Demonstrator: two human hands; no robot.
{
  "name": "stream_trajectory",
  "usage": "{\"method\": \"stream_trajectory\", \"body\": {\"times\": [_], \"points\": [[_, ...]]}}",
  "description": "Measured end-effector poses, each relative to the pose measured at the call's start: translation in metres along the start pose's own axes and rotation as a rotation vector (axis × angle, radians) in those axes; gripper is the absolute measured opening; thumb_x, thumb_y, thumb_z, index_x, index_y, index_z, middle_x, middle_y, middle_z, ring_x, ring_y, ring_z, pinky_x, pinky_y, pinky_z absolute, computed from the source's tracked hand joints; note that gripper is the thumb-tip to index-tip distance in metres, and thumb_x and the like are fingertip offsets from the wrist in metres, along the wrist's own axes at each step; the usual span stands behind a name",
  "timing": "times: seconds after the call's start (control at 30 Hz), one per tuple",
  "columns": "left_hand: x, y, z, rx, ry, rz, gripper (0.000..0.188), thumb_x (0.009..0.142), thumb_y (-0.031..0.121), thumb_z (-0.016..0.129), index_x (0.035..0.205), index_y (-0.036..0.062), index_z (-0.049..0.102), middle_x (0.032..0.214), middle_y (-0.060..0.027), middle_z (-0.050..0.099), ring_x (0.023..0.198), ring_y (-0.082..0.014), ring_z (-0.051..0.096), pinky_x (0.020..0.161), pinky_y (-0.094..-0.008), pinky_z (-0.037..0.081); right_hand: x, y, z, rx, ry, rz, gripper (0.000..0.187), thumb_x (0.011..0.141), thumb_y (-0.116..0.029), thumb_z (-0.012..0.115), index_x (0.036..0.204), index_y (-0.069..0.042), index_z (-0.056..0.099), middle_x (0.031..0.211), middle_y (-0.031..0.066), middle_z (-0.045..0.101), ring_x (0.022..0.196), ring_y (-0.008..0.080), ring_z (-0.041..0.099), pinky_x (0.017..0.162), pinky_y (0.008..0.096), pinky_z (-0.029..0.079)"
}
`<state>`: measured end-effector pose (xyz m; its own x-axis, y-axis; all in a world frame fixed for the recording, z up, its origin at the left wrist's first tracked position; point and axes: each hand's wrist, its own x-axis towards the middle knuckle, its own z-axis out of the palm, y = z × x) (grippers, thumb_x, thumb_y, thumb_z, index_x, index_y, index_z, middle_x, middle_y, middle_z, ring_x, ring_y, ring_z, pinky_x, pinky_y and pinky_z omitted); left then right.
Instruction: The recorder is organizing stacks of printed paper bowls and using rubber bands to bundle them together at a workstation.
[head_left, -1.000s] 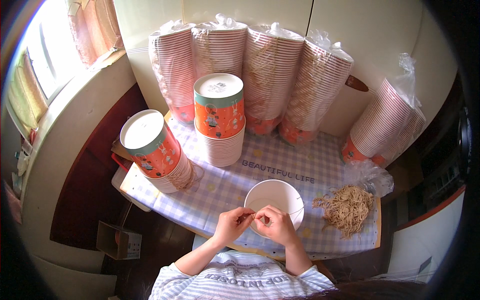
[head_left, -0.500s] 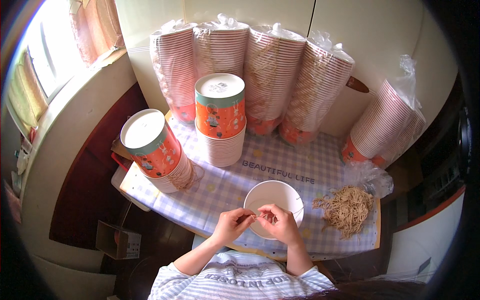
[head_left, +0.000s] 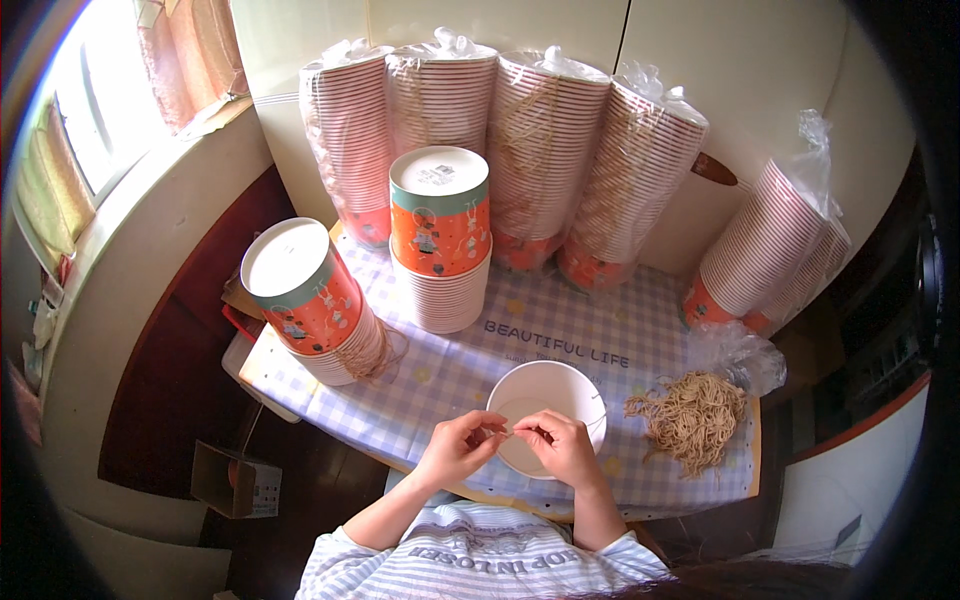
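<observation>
A white paper bowl stands open side up on the checked tablecloth near the front edge. My left hand and my right hand meet just in front of the bowl, fingertips pinched together on a thin tan string. A loose end of the string crosses the bowl's right rim. A heap of tan strings lies to the right of the bowl.
Two stacks of upturned orange bowls stand at the left and middle. Several plastic-wrapped stacks of bowls lean on the back wall, one more at right. A cardboard box sits on the floor.
Both hands have stayed in front of the bowl, working the string with small finger movements. The bowl and stacks have not moved.
</observation>
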<state>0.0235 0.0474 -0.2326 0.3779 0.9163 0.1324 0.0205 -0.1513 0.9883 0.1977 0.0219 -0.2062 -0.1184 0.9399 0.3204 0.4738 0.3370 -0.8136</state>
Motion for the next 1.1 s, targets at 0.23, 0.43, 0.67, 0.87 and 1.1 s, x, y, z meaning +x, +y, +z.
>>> {"method": "stream_trajectory", "body": {"times": [0.23, 0.43, 0.67, 0.87, 1.1], "points": [[-0.001, 0.004, -0.006, 0.372, -0.043, 0.163, 0.018, 0.073, 0.008, 0.065, 0.090, 0.0067, 0.061, 0.089, -0.0072, 0.055, 0.065, -0.0120, 0.054, 0.056, -0.0238, 0.044, 0.001, 0.001, 0.001, 0.014, 0.014, 0.023, 0.007, 0.075, -0.003, 0.065, 0.082, -0.002, 0.063, 0.074, 0.0062, 0.062, 0.060, 0.0114, 0.057, 0.054, 0.0226, 0.045], [-0.001, 0.002, -0.006, 0.326, 0.003, 0.134, 0.013, 0.073, 0.007, 0.065, 0.085, 0.0066, 0.060, 0.082, -0.0065, 0.055, 0.057, -0.0118, 0.047, 0.052, -0.0234, 0.040, 0.001, 0.003, 0.003, 0.019, 0.020, 0.015, 0.007, 0.076, -0.004, 0.065, 0.082, -0.002, 0.063, 0.074, 0.0061, 0.061, 0.060, 0.0111, 0.057, 0.054, 0.0225, 0.045], [-0.004, 0.000, -0.005, 0.093, -0.040, -0.014, 0.019, 0.078, 0.003, 0.061, 0.095, 0.0035, 0.054, 0.074, -0.0002, 0.055, 0.056, -0.0045, 0.039, 0.050, -0.0200, 0.035, 0.001, 0.003, 0.004, 0.002, 0.008, 0.006, 0.007, 0.076, -0.004, 0.064, 0.082, -0.001, 0.063, 0.074, 0.0070, 0.061, 0.060, 0.0121, 0.057, 0.053, 0.0236, 0.044], [-0.001, -0.001, -0.007, -0.450, -0.151, -0.088, 0.022, 0.080, 0.002, 0.059, 0.100, 0.0029, 0.050, 0.084, 0.0019, 0.055, 0.072, -0.0024, 0.048, 0.063, -0.0166, 0.040, 0.000, 0.004, 0.006, -0.014, -0.008, -0.015, 0.007, 0.075, -0.003, 0.064, 0.082, -0.002, 0.062, 0.074, 0.0079, 0.061, 0.061, 0.0162, 0.057, 0.053, 0.0256, 0.044], [-0.001, -0.005, -0.012, -0.628, -0.220, -0.117, 0.020, 0.081, 0.003, 0.060, 0.098, 0.0038, 0.051, 0.086, 0.0016, 0.054, 0.079, -0.0036, 0.051, 0.068, -0.0166, 0.041, 0.001, 0.003, 0.006, -0.033, -0.023, -0.036, 0.007, 0.075, -0.003, 0.064, 0.082, -0.002, 0.062, 0.072, 0.0081, 0.061, 0.062, 0.0187, 0.059, 0.053, 0.0264, 0.045]]}}
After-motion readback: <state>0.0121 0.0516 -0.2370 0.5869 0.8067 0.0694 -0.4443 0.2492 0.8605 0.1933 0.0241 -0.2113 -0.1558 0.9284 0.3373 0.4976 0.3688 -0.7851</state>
